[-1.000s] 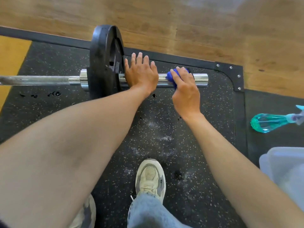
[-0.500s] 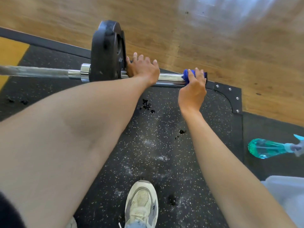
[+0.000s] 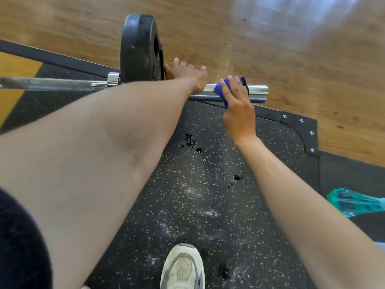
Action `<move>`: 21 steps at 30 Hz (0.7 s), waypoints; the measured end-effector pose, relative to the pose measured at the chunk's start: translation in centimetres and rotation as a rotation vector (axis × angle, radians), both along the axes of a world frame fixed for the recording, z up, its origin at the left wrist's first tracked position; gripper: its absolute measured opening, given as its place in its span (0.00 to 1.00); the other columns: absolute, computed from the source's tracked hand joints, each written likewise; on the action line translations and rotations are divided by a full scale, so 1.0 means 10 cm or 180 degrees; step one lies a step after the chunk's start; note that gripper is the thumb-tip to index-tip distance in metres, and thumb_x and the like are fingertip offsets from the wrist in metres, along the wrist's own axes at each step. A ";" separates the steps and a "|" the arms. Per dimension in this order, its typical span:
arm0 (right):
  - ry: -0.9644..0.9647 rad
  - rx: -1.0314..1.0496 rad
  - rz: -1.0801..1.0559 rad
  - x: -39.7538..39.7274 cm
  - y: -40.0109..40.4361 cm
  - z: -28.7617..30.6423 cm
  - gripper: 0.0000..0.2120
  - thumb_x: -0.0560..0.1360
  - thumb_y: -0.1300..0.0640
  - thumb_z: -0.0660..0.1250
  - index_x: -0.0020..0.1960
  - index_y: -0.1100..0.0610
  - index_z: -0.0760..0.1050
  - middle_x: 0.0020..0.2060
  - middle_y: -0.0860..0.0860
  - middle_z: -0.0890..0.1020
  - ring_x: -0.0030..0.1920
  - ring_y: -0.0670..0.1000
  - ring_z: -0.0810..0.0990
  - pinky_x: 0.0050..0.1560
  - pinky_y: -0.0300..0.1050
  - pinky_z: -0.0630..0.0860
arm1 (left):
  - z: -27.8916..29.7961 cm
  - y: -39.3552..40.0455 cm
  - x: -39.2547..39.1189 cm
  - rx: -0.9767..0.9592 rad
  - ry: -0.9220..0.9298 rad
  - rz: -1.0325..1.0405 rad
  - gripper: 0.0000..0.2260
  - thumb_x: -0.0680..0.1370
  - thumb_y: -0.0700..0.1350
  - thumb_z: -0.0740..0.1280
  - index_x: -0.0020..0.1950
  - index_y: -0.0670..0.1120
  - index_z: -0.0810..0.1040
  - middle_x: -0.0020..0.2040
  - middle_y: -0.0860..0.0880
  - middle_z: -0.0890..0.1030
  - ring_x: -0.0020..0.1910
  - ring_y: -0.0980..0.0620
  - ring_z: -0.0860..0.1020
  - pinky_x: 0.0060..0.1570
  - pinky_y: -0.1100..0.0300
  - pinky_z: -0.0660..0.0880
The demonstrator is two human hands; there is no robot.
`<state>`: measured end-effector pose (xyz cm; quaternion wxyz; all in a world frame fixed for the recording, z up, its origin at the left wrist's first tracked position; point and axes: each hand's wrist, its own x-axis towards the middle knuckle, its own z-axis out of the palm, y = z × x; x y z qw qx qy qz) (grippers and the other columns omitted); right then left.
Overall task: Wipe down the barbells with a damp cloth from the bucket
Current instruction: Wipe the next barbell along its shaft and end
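Head view: nearest the camera was a pale sneaker (image 3: 182, 268) planted on the black speckled rubber mat (image 3: 208, 205), with dark wet spots (image 3: 190, 140) further up the mat. At the right edge a teal spray bottle (image 3: 354, 202) lay on its side on the mat. Both bare forearms reached forward to the barbell (image 3: 257, 92), which ran across the frame at the mat's far edge. Right hand (image 3: 237, 103) was on the chrome sleeve near its outer end, fingers (image 3: 230, 84) curled over a blue cloth (image 3: 220, 89) and pressing it onto the sleeve; cloth wrapped partly round the metal. Left hand (image 3: 190, 75) sat just beside it on the same sleeve, flat against the black weight plate (image 3: 138, 49), fingers straight and spread, not gripping anything. Plate stood upright on the sleeve; the bar shaft continued left, blurred. Beyond was a black metal platform frame (image 3: 300, 124) with bolts at the corner, then wooden floor (image 3: 270, 38).
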<state>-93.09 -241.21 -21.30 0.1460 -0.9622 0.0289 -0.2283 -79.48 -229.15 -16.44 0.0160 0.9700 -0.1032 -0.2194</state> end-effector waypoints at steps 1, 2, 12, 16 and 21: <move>-0.0043 0.0047 -0.0113 0.01 -0.07 0.00 0.31 0.74 0.76 0.62 0.74 0.59 0.73 0.73 0.56 0.73 0.76 0.60 0.67 0.72 0.55 0.70 | 0.00 0.00 0.02 0.0013 0.0080 -0.0025 0.32 0.85 0.59 0.40 0.83 0.41 0.56 0.83 0.42 0.54 0.83 0.42 0.47 0.78 0.36 0.43; -0.0105 0.0238 -0.0439 0.03 -0.14 -0.02 0.30 0.74 0.76 0.61 0.73 0.58 0.74 0.73 0.56 0.73 0.76 0.60 0.67 0.73 0.54 0.69 | 0.01 0.00 0.04 0.0024 0.0127 -0.0065 0.32 0.85 0.59 0.39 0.82 0.41 0.55 0.83 0.41 0.54 0.83 0.41 0.47 0.78 0.36 0.43; 0.0103 0.0323 -0.0493 -0.03 -0.13 0.15 0.18 0.78 0.65 0.61 0.64 0.55 0.81 0.64 0.51 0.80 0.65 0.57 0.76 0.63 0.54 0.76 | 0.03 0.07 -0.15 0.0040 0.0220 -0.0243 0.37 0.84 0.63 0.36 0.80 0.39 0.62 0.82 0.40 0.59 0.82 0.41 0.51 0.79 0.38 0.44; 0.0354 0.0441 -0.0899 -0.20 0.07 0.23 0.18 0.80 0.67 0.61 0.67 0.59 0.79 0.68 0.55 0.77 0.71 0.59 0.72 0.68 0.54 0.71 | 0.00 0.14 -0.40 -0.0075 -0.0021 -0.0203 0.38 0.83 0.65 0.36 0.80 0.41 0.63 0.81 0.41 0.61 0.82 0.42 0.52 0.79 0.39 0.45; 0.0425 0.0536 -0.0868 -0.61 -0.13 0.22 0.20 0.80 0.67 0.60 0.68 0.57 0.78 0.70 0.54 0.76 0.73 0.58 0.71 0.70 0.55 0.71 | -0.07 0.22 -0.80 -0.0250 -0.0397 -0.0096 0.36 0.83 0.64 0.37 0.80 0.44 0.65 0.82 0.44 0.61 0.83 0.45 0.51 0.79 0.41 0.44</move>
